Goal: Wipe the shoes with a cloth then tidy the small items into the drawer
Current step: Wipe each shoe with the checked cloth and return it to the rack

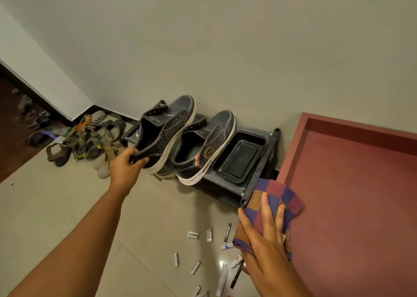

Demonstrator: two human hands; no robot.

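Tiled floor: left hand (126, 168) clamps shoe (164, 134) heel; right hand (268, 235) clutches cloth (277, 197); steady shoe, wipe toe-ward

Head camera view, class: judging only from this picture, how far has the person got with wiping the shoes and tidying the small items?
Done: nothing visibly finished. In hand: the left hand grips the heel of one dark shoe, tilted up off the rack; the right hand holds the checked cloth, not touching either shoe. Left: the second shoe sits on the rack, and the small items lie scattered on the floor.
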